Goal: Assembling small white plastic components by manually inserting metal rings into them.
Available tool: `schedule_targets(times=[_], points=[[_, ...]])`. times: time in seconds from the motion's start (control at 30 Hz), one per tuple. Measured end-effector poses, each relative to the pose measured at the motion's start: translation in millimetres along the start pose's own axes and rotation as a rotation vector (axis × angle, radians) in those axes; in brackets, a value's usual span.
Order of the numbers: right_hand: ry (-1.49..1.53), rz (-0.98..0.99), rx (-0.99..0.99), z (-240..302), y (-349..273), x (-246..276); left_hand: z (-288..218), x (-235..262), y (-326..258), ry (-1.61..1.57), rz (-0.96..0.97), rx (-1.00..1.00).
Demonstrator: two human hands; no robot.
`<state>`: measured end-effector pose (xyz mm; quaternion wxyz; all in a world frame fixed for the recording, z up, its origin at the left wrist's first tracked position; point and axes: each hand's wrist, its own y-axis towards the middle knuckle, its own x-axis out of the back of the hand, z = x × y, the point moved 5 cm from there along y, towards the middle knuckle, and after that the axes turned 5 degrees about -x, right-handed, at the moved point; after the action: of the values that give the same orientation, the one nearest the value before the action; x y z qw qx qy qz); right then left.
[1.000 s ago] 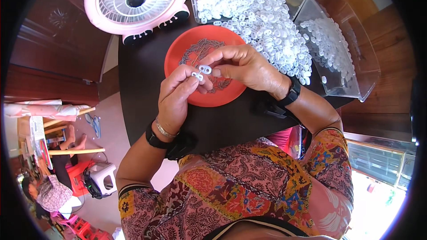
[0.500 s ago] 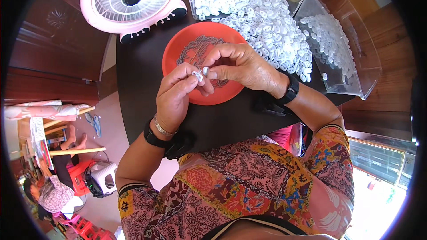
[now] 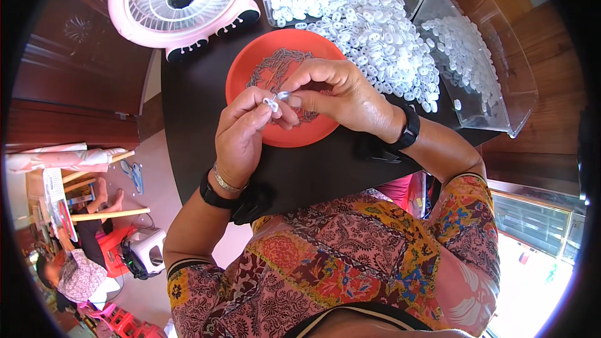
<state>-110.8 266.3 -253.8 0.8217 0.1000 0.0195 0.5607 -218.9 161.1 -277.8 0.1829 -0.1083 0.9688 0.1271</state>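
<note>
Hands point(image 3: 250, 128) pinching white clip point(image 3: 272, 102), red dish point(image 3: 250, 66), clear box point(image 3: 501, 81)

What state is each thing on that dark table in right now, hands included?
Left hand: pinching a small white piece.
Right hand: fingertips closed at that piece.
Red plate: holds small grey parts.
Clear box: open, part filled with white pieces.
Pink fan: lying face up.

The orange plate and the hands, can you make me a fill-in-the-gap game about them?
1. The left hand and right hand pinch a small white part above a round plate coloured ____.
2. The pile of white pieces lies to the plate's ____.
3. The pink thing behind the plate is a ____.
4. Each wrist wears a band coloured ____.

Missing words: orange; right; fan; black
</note>
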Motion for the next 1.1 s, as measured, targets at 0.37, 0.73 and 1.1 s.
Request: schedule_targets(times=[0.37, 0.73, 1.1], points=[[0.297, 0.074, -0.269, -10.0, 0.9, 0.3, 3.2, 1.3, 0.0, 0.014, -0.039, 0.008], [0.293, -0.110, -0.369, -14.1, -4.1, 24.4, 2.3, -8.6, 0.4, 0.417, -0.144, -0.024], [0.351, -0.048, -0.398, -14.9, -9.7, 21.5, 4.5, -15.8, 0.2, 0.391, -0.168, -0.009]])
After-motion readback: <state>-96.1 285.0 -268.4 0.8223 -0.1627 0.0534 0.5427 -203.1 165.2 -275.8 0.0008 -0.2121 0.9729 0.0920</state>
